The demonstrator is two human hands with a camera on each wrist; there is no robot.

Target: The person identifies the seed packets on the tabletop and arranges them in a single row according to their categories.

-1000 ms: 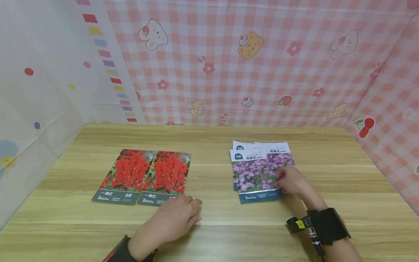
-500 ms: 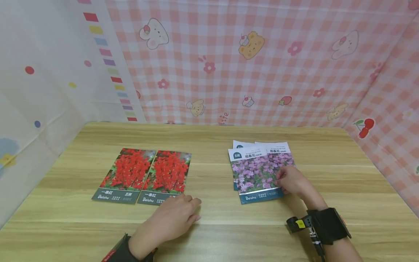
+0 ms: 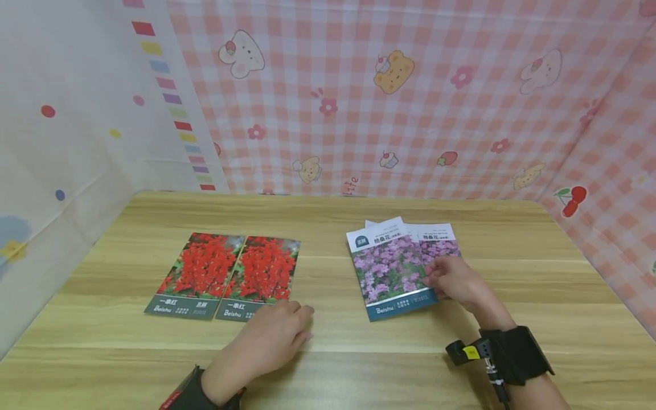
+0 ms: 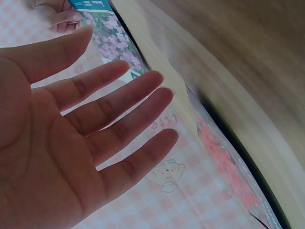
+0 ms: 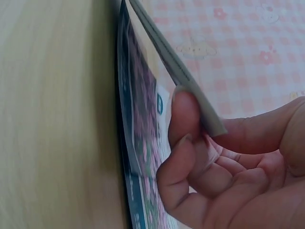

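Observation:
On the wooden table (image 3: 328, 222), right of centre, lies a small pile of purple-flower seed packets (image 3: 435, 242). My right hand (image 3: 451, 279) pinches the right edge of the top purple packet (image 3: 386, 267) and holds it lifted and tilted above the pile; the right wrist view shows thumb and fingers (image 5: 186, 119) clamped on that packet's edge (image 5: 181, 71). Two red-flower seed packets (image 3: 228, 274) lie side by side at the left. My left hand (image 3: 277, 336) rests flat on the table just below the red pair's right corner, fingers (image 4: 119, 109) straight and spread, holding nothing.
Pink checked cloth with cartoon prints (image 3: 389, 97) hangs behind and at the right of the table, and a pale dotted cloth (image 3: 66, 125) hangs at the left. Black wrist straps (image 3: 512, 353) sit on both forearms.
My right hand has lifted the top purple packet off the pile and shifted it left and upward. The left hand and red packets have stayed put.

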